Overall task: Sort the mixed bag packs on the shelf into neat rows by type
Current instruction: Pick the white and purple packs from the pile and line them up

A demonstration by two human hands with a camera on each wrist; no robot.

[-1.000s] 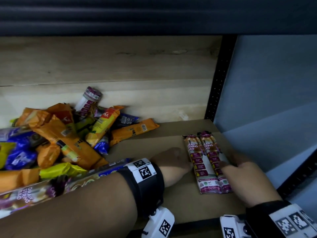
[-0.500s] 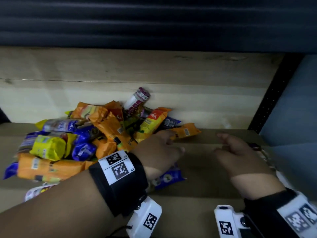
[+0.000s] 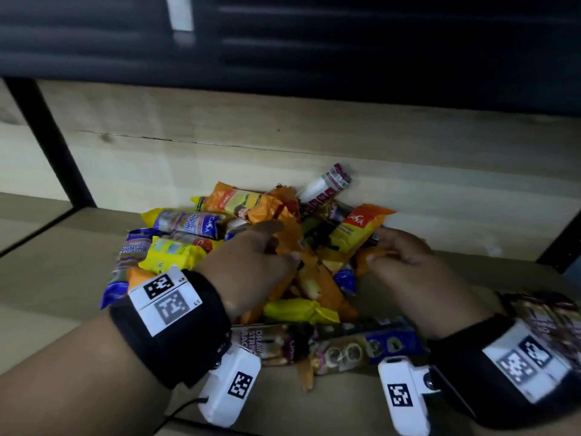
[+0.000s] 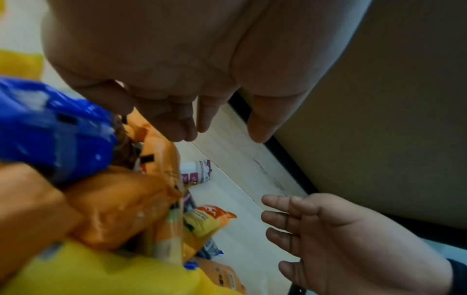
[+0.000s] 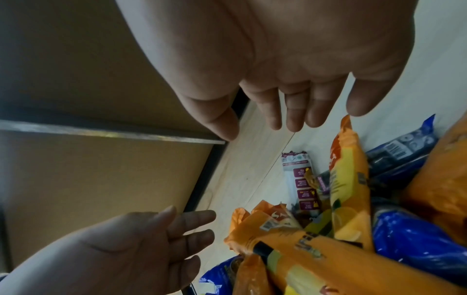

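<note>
- Pile of mixed bag packs (image 3: 267, 259) lies heaped at the back of the wooden shelf (image 3: 63, 278), against the pale back panel (image 3: 220, 162). No rows visible in the pile; I judge the sort barely begun here.
- Left hand (image 3: 251, 259) sits over the pile's middle, fingers straight and loosely spread above an orange pack (image 3: 292, 247). Left wrist view shows nothing held.
- Right hand (image 3: 399, 256) hovers at the pile's right edge, fingers extended and relaxed, palm down, empty. Its fingertips are near an orange-and-yellow pack (image 3: 355, 234); contact I cannot tell.
- Reading: both hands flank the heap, probably to spread it and pick out one type.
- A white-and-maroon drawstring roll (image 3: 327, 184) leans on the back panel, propped by packs beneath it.
- A long drawstring-bag pack (image 3: 270, 338) lies crosswise along the pile's near edge, beside a blue-ended pack (image 3: 377, 344).
- Risk, my judgement: the glossy wrappers overlap, so pulling one may drag its neighbours.
</note>
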